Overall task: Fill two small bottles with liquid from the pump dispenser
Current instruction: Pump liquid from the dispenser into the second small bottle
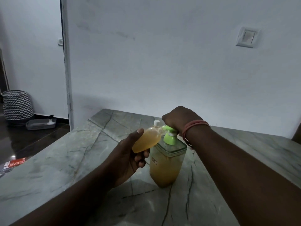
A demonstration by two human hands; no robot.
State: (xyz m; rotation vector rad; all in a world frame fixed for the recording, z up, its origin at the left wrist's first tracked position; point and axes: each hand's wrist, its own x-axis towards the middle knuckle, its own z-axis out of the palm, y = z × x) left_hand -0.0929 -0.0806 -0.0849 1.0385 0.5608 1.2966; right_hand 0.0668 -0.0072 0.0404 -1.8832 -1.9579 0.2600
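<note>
A home interior, grey-green veined marble countertop (91,154), plain white painted wall (162,62) with a white rocker light switch (247,37), black-and-white zigzag woven laundry basket (17,105) on dark glossy tiled floor (24,141), grey plastic tray (40,124) beside it

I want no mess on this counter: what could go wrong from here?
The small bottle in the left hand looks nearly full; another press by the right hand on the pump dispenser may overflow it. It is held tilted, so its mouth could slip off the green nozzle.
</note>
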